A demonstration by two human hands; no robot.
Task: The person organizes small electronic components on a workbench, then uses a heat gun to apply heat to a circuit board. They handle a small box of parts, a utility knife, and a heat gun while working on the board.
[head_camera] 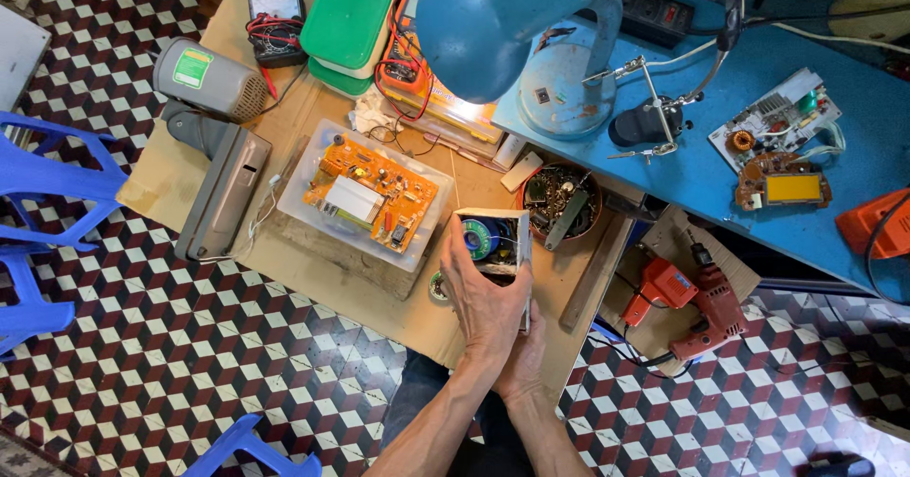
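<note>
as both hands grip a small box [495,242] over the desk [313,283], the left hand [483,302] wraps its side, the right hand [524,349] cupping beneath, beside an orange circuit board [372,192].

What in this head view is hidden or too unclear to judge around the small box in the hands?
- Right hand: mostly hidden behind the left hand and the small box.
- Box contents: only a green spool shows; the rest is shadowed.
- Round dish of parts: pieces too small to identify.
- Orange tool: cut off by the right edge.
</note>
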